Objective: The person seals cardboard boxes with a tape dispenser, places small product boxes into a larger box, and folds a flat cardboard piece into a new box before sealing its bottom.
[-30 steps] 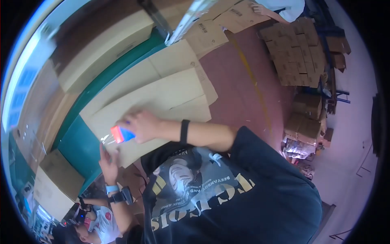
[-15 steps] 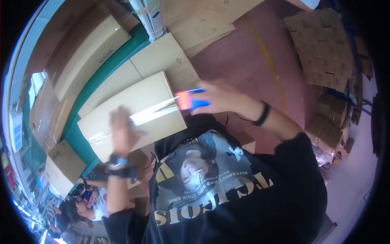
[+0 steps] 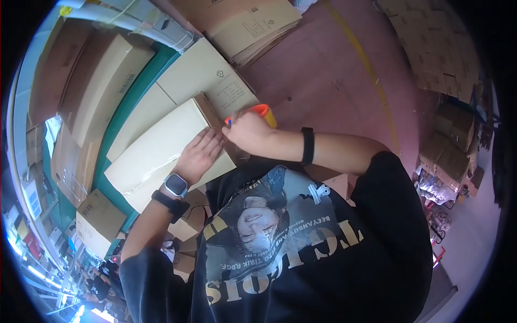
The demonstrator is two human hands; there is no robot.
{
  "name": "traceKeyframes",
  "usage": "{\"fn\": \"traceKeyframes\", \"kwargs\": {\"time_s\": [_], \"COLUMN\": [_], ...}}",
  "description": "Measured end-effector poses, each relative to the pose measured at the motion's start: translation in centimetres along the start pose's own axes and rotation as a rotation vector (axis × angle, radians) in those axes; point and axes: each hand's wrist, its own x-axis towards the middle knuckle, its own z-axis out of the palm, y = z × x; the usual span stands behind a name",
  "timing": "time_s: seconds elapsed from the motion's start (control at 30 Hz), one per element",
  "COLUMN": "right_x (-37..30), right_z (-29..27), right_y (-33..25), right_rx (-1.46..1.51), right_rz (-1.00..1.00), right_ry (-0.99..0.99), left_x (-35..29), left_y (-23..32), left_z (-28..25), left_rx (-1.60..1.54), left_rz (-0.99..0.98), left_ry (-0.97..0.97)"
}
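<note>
A long closed cardboard box [image 3: 153, 142] lies at a slant in front of me, with shiny clear tape along its top. My left hand [image 3: 198, 153] rests on the box top close to its right end, fingers stretched out and side by side. At that end my right hand [image 3: 249, 131] is wrapped round a tape dispenser [image 3: 265, 112] coloured red and yellow, with a bit of blue showing. The hand covers most of the dispenser, and the tape's edge there is hidden. The two hands nearly touch.
Under the box lies a larger flat carton [image 3: 199, 70] on a green table [image 3: 110, 156]. Long cartons [image 3: 107, 89] stand behind, a smaller box [image 3: 99, 220] at left. Flattened cardboard [image 3: 258, 32] is stacked at the far side; more boxes [image 3: 444, 134] sit at right.
My right hand has brought the dispenser down over the box's right end and turned it. My left hand has slid right along the tape toward that end. The view has shifted slightly.
</note>
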Motion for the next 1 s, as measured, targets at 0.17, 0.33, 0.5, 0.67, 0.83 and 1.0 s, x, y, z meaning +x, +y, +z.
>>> {"fn": "traceKeyframes", "kwargs": {"time_s": [0.17, 0.33, 0.5, 0.67, 0.83, 1.0], "right_x": [0.2, -0.5, 0.6, -2.2, -7.0, -6.5], "right_z": [2.4, 3.3, 4.4, 10.0, 3.0, 5.0], "right_y": [-3.0, -4.1, -4.0, 4.0, 6.9, 9.7], "right_rx": [-0.059, -0.077, -0.099, -0.153, 0.3, 0.771], "right_rz": [0.044, 0.115, 0.175, 0.364, 0.674, 0.767], "right_ry": [-0.068, -0.019, 0.082, -0.265, -0.056, 0.254], "left_x": [1.4, 1.2, 1.6, 4.0, 4.2, 6.5], "left_y": [0.7, 1.7, 0.4, 0.2, 2.0, 6.6], "left_z": [0.8, 1.3, 0.3, -2.1, 4.1, -0.2], "left_rx": [-0.019, 0.009, 0.06, 0.101, 0.27, 0.221], "left_rz": [0.091, 0.022, -0.033, -0.015, -0.033, -0.009], "left_ry": [-0.168, -0.154, -0.223, -0.452, -0.562, -0.689]}}
